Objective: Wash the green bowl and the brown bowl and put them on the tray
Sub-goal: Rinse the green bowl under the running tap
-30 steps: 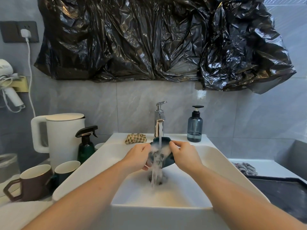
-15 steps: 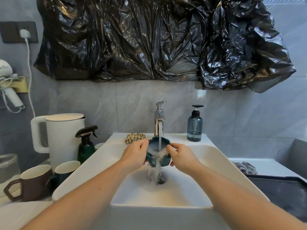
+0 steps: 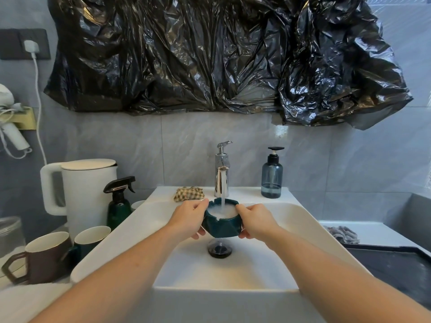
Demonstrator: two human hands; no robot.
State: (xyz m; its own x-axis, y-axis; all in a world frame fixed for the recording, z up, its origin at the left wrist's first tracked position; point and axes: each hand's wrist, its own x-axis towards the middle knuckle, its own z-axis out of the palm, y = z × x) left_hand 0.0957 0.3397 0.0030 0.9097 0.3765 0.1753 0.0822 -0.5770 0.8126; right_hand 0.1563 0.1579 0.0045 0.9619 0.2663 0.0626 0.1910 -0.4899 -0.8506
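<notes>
A small dark green faceted bowl (image 3: pixel 222 226) is held upright over the white sink (image 3: pixel 310 227), directly under the running tap (image 3: pixel 221 169). Foamy water fills it to the rim. My left hand (image 3: pixel 190 217) grips its left side and my right hand (image 3: pixel 254 221) grips its right side, fingers curled under the base. At the right edge lies a dark grey tray (image 3: pixel 394 259). I see no brown bowl; a brown mug (image 3: pixel 38 257) and a green mug (image 3: pixel 89 238) stand at the left.
A white kettle (image 3: pixel 81 190) and a green spray bottle (image 3: pixel 119 201) stand left of the sink. A checked cloth (image 3: pixel 189 194) and a blue soap dispenser (image 3: pixel 272 176) sit on the back ledge. A grey rag (image 3: pixel 341 234) lies beyond the tray. The drain (image 3: pixel 219 250) is below the bowl.
The green bowl has turned from tilted and pouring to upright under the stream, and it has filled with foamy water. Both hands have shifted to its sides.
</notes>
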